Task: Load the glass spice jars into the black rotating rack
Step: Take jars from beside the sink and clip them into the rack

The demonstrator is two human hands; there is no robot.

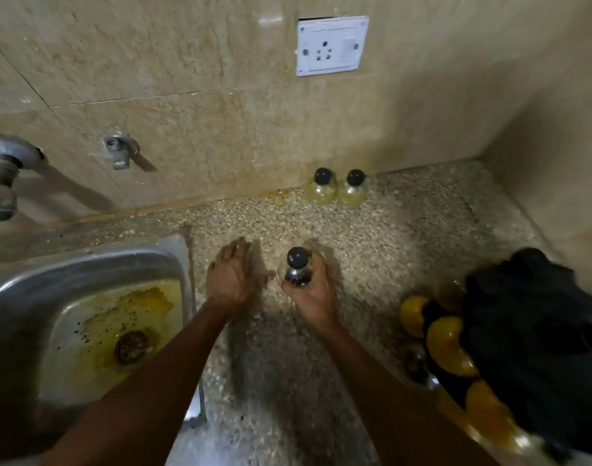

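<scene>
While right hand [313, 294] grips one jar [298, 267] | two jars [336, 188] at wall

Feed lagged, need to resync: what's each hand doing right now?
Left hand: open, empty, fingers spread above the counter.
Right hand: closed around a dark-filled spice jar with black cap.

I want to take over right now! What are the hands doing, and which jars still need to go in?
Right hand: gripping a dark-filled jar with a black cap, over the counter.
Left hand: open, empty.
Rack: at the right edge, yellow-filled jars already in it.
Left to do: load the held jar, then the two pale jars by the wall.
</scene>
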